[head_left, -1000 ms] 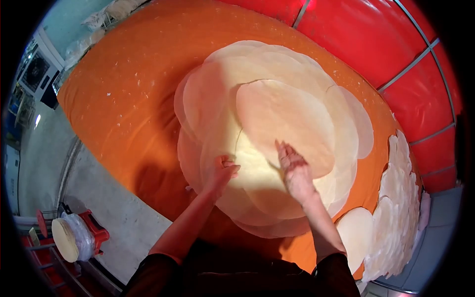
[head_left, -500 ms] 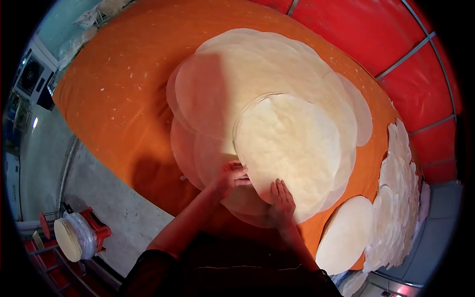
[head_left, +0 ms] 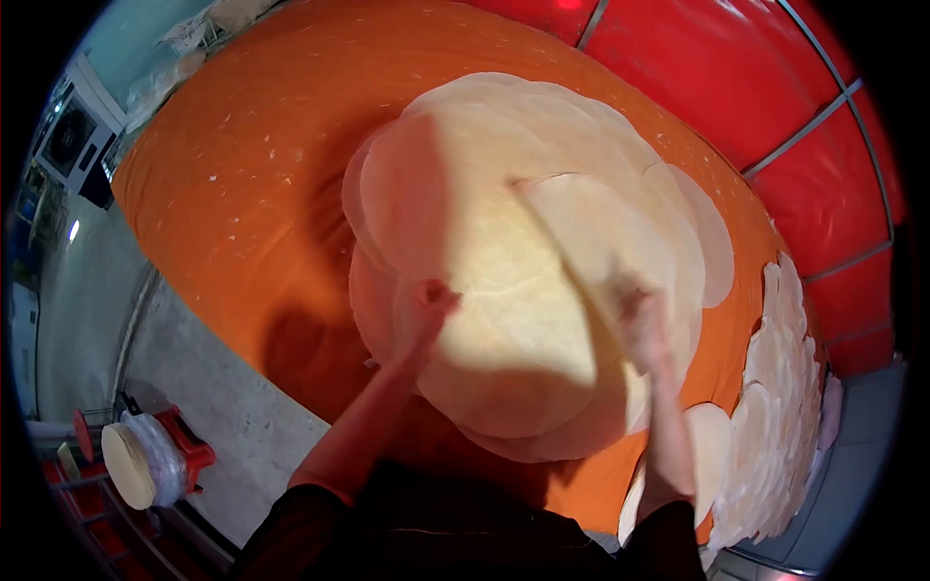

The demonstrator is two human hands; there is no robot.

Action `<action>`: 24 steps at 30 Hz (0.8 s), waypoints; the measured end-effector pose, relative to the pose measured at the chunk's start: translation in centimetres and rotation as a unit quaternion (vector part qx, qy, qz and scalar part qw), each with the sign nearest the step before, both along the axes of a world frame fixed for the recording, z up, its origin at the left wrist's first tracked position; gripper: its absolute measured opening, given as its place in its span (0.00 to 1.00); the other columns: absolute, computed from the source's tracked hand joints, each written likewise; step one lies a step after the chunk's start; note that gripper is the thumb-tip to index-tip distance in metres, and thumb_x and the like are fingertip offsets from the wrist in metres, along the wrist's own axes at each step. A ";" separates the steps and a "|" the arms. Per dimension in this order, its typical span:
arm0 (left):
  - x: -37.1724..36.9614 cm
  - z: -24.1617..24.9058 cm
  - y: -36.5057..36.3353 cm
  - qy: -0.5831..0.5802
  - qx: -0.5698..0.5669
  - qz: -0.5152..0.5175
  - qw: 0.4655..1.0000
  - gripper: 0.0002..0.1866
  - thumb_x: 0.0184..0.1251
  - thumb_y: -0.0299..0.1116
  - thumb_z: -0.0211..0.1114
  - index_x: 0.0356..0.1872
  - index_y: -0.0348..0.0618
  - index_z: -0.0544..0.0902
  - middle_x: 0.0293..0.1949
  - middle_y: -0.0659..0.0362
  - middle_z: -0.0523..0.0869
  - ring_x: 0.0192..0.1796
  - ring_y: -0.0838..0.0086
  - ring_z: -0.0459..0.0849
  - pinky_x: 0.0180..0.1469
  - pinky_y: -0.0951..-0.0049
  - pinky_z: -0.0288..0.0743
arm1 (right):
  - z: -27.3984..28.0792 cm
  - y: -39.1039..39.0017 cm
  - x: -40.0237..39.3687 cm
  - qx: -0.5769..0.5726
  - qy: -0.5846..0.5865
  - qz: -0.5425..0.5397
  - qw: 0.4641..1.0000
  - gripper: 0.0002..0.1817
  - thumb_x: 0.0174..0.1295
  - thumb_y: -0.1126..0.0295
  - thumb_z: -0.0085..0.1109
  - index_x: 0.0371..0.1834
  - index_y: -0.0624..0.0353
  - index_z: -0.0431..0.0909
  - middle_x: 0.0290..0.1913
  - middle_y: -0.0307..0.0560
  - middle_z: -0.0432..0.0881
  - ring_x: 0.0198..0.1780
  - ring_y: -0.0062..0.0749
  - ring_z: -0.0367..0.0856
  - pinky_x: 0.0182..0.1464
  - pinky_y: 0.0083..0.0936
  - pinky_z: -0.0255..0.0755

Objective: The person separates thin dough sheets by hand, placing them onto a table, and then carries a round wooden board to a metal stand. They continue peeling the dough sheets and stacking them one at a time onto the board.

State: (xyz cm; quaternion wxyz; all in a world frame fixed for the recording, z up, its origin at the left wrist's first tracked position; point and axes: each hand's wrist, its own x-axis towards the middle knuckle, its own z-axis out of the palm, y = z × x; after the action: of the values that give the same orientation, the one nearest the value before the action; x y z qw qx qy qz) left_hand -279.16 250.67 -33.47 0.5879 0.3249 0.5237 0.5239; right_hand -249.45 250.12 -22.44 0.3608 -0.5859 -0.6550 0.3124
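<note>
Many thin, round, pale flatbread sheets (head_left: 504, 126) lie overlapped in a wide pile in front of me. One flatbread sheet (head_left: 593, 228) is partly raised on the right side, its near-left edge running slantwise down to my right hand (head_left: 639, 315). That hand is blurred but appears closed on this edge. Over the left part of the pile is my left hand (head_left: 438, 293), fingers curled together in a pinch. Whatever is between those fingers is hidden.
An orange cloth (head_left: 232, 213) covers the broad surface under the pile. More flatbreads (head_left: 770, 416) overlap along the right edge. At lower left, a red stool (head_left: 186, 445) bears a plastic-wrapped stack of round sheets (head_left: 129, 467). Red panels (head_left: 697, 77) with metal bars stand behind.
My right hand has moved up and right, and the top sheet's left side has been lifted toward the right. My left hand has shifted slightly up and left, away from that sheet's edge.
</note>
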 end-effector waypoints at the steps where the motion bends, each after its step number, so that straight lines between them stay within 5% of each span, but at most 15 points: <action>1: -2.3 -1.6 1.8 0.119 0.005 -0.018 0.993 0.16 0.48 0.27 0.60 0.41 0.38 0.71 0.33 0.57 0.74 0.35 0.70 0.76 0.38 0.72 0.72 | 2.8 2.7 2.2 -0.032 0.093 -0.033 0.995 0.19 0.59 0.70 0.35 0.52 0.65 0.66 0.38 0.41 0.75 0.25 0.23 0.66 0.27 0.19 0.64; 2: -3.5 2.3 2.1 0.255 0.030 0.040 0.966 0.17 0.46 0.27 0.60 0.41 0.37 0.71 0.34 0.55 0.74 0.36 0.68 0.76 0.38 0.71 0.71 | 5.9 5.2 3.6 -0.044 0.114 -0.048 0.991 0.19 0.61 0.69 0.34 0.52 0.66 0.67 0.37 0.39 0.75 0.22 0.19 0.64 0.25 0.17 0.62; 3: -4.6 6.1 2.4 0.385 0.053 0.097 0.916 0.18 0.45 0.27 0.60 0.41 0.36 0.71 0.35 0.53 0.74 0.36 0.67 0.76 0.38 0.70 0.70 | 8.5 7.4 3.5 0.079 -0.278 -0.058 0.956 0.19 0.59 0.72 0.37 0.52 0.65 0.67 0.34 0.40 0.77 0.21 0.21 0.66 0.24 0.19 0.63; 5: -5.9 6.0 5.0 0.348 0.102 0.132 0.922 0.17 0.44 0.28 0.61 0.39 0.36 0.72 0.38 0.52 0.75 0.37 0.65 0.77 0.38 0.70 0.70 | 13.9 8.6 0.8 0.214 -0.547 -0.037 0.809 0.17 0.54 0.75 0.42 0.48 0.64 0.69 0.26 0.47 0.75 0.17 0.26 0.67 0.21 0.23 0.63; 7: -7.2 5.0 7.4 0.341 0.096 0.143 0.924 0.16 0.44 0.29 0.61 0.37 0.36 0.73 0.40 0.51 0.76 0.38 0.63 0.77 0.38 0.69 0.70 | 16.0 8.5 -6.0 0.260 -0.378 0.008 0.889 0.13 0.50 0.77 0.47 0.40 0.62 0.73 0.17 0.57 0.70 0.14 0.33 0.68 0.17 0.29 0.62; 8: -7.9 4.0 8.6 0.352 0.064 0.137 0.924 0.16 0.44 0.30 0.61 0.36 0.37 0.73 0.40 0.51 0.77 0.38 0.62 0.77 0.38 0.68 0.70 | 15.1 8.8 -8.8 0.190 -0.423 -0.059 0.884 0.20 0.44 0.83 0.46 0.43 0.61 0.73 0.18 0.55 0.71 0.15 0.35 0.67 0.18 0.28 0.62; 10: -9.1 3.8 10.2 0.389 -0.003 0.087 0.917 0.16 0.46 0.32 0.60 0.37 0.37 0.73 0.40 0.50 0.78 0.37 0.61 0.78 0.39 0.67 0.70 | 8.2 12.4 -10.0 0.357 -0.402 0.052 0.842 0.29 0.42 0.86 0.43 0.53 0.59 0.67 0.41 0.54 0.77 0.38 0.41 0.78 0.38 0.28 0.73; 11: -9.7 3.9 10.8 0.413 -0.039 0.043 0.909 0.16 0.47 0.33 0.59 0.38 0.37 0.73 0.39 0.50 0.78 0.36 0.60 0.78 0.40 0.67 0.71 | 7.9 11.5 -13.6 0.176 -0.446 0.055 0.876 0.29 0.43 0.87 0.42 0.53 0.59 0.67 0.49 0.55 0.72 0.47 0.44 0.74 0.49 0.29 0.69; 12: -10.4 4.1 11.4 0.436 -0.075 -0.001 0.897 0.17 0.49 0.35 0.59 0.40 0.37 0.73 0.38 0.49 0.79 0.35 0.59 0.78 0.40 0.66 0.71 | 2.6 13.0 -14.3 0.239 -0.408 0.087 0.877 0.20 0.51 0.78 0.44 0.51 0.61 0.65 0.41 0.57 0.75 0.37 0.46 0.76 0.39 0.33 0.73; 15: -11.6 1.1 13.1 0.387 -0.025 -0.047 0.920 0.20 0.57 0.40 0.54 0.43 0.34 0.70 0.35 0.53 0.79 0.33 0.68 0.79 0.35 0.71 0.74 | -3.6 12.6 -19.2 0.065 -0.454 0.135 0.878 0.14 0.53 0.71 0.46 0.43 0.59 0.72 0.37 0.50 0.76 0.35 0.38 0.76 0.29 0.35 0.73; 17: -10.8 4.2 11.9 0.088 -0.051 -0.024 0.995 0.19 0.61 0.42 0.50 0.43 0.35 0.71 0.35 0.54 0.80 0.32 0.68 0.80 0.36 0.70 0.75 | -5.8 10.9 -21.9 0.286 -0.379 0.094 0.875 0.16 0.49 0.76 0.45 0.42 0.65 0.73 0.35 0.48 0.77 0.38 0.33 0.75 0.27 0.28 0.74; 18: -10.2 5.5 11.5 -0.068 -0.061 -0.013 0.996 0.19 0.63 0.42 0.48 0.43 0.36 0.72 0.35 0.54 0.80 0.31 0.68 0.80 0.36 0.69 0.76 | -6.2 10.1 -23.0 0.299 -0.336 0.081 0.890 0.16 0.48 0.78 0.45 0.42 0.69 0.73 0.34 0.48 0.77 0.39 0.34 0.74 0.28 0.25 0.74; 24: -9.7 6.4 12.3 -0.149 -0.033 -0.023 0.988 0.21 0.64 0.49 0.45 0.38 0.37 0.72 0.33 0.54 0.79 0.31 0.69 0.79 0.36 0.69 0.76 | -4.3 8.5 -25.3 0.210 -0.247 0.065 0.944 0.18 0.52 0.76 0.46 0.48 0.70 0.68 0.36 0.56 0.77 0.44 0.43 0.74 0.35 0.32 0.74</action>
State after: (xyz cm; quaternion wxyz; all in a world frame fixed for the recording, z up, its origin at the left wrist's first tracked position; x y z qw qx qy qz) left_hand -288.88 263.01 -27.08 0.6817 0.2354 0.4395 0.5355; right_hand -274.73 258.64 -26.74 0.2811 -0.5117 -0.8110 0.0366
